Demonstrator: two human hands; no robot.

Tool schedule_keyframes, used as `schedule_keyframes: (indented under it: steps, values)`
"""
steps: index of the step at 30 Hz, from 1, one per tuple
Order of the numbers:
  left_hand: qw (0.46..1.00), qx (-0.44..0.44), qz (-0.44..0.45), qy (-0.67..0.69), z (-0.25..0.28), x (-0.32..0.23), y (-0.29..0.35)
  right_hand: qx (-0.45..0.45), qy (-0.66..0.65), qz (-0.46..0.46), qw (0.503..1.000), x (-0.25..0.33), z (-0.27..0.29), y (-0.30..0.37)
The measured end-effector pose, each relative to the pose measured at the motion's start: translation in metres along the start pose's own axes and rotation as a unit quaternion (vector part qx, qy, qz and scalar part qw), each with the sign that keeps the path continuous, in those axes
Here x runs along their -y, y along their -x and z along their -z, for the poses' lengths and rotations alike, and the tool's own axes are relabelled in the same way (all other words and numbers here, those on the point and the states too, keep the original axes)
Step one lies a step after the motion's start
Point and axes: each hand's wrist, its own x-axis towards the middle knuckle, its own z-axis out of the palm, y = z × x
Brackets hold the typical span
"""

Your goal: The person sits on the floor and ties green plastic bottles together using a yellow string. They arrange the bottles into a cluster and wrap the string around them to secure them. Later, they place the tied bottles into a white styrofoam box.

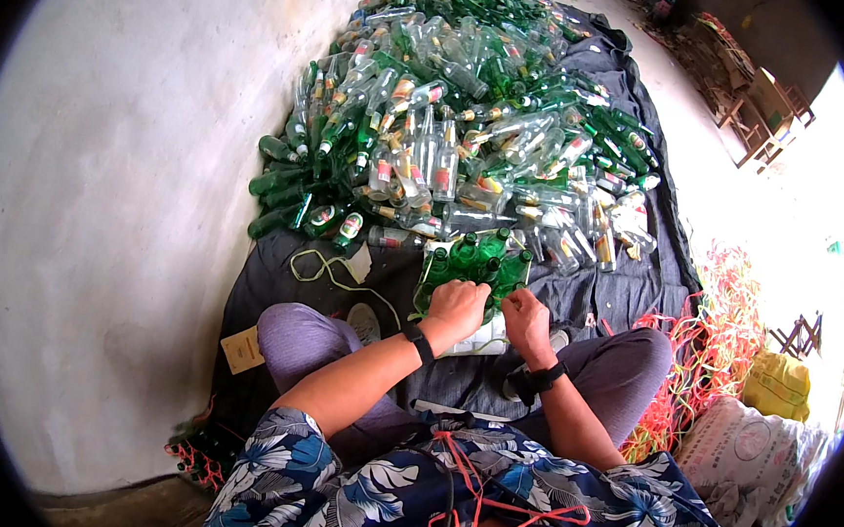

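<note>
A cluster of upright green glass bottles [463, 255] stands between my knees, on or beside a white pad [475, 340]. My left hand [458, 311] is closed at the near left side of the cluster, fingers curled inward. Close to its right, my right hand [527, 322] is also closed, against the near right bottles. What the fingers pinch is too small or hidden to make out. A thin yellow-green cord [327, 266] lies looped on the dark cloth at the left and runs toward the bottles.
A large heap of green and clear bottles [439, 157] covers the far part of the dark cloth [382, 275]. A white wall [133, 194] rises at left. At right lie tangled pink and yellow strips [669, 364], a yellow bag [779, 383] and a white woven sack [737, 447].
</note>
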Motion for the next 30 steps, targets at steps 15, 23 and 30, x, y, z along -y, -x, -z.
schedule_keyframes:
  steps: [15, 23, 30]
  values:
    - [0.997, -0.005, -0.078, 0.019, -0.002, -0.005, -0.004, 0.045, -0.047, -0.122, 0.99, -0.027, -0.009, 0.004]
    - [0.996, 0.041, -0.073, 0.014, -0.002, -0.006, -0.007, 0.028, -0.056, -0.107, 0.992, -0.037, -0.017, 0.003]
    - [0.984, -0.066, -0.154, -0.062, -0.013, -0.008, -0.015, 0.016, -0.032, -0.095, 0.995, -0.034, -0.021, 0.005]
